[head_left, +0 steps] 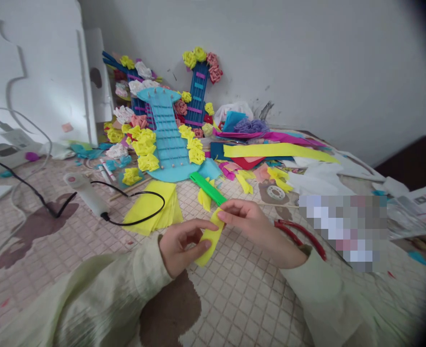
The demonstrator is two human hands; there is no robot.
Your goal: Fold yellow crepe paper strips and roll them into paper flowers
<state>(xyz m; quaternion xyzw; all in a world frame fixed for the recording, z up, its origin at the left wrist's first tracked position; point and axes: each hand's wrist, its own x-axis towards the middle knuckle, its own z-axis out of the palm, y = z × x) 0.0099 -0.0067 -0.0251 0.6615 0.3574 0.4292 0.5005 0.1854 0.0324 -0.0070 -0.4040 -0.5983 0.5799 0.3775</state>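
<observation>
A folded strip of yellow crepe paper (210, 246) hangs slanted between my hands above the table. My right hand (247, 221) pinches its upper end between thumb and fingers. Around the strip's left edge, my left hand (187, 243) has its thumb and fingers closed on the paper. Just beyond my right fingertips lies a bright green tool or holder (209, 189), its near end close to them. Left of it is a stack of yellow paper sheets (158, 205). Behind stands a light blue guitar-neck shape (169, 140) edged with yellow paper flowers (146, 149).
A white glue gun (85, 193) with a black cord lies at left. Red-handled pliers (307, 236) are right of my right hand. Colored paper strips (278, 151) and scraps lie at the back. A dark blue decorated neck (197, 96) leans on the wall.
</observation>
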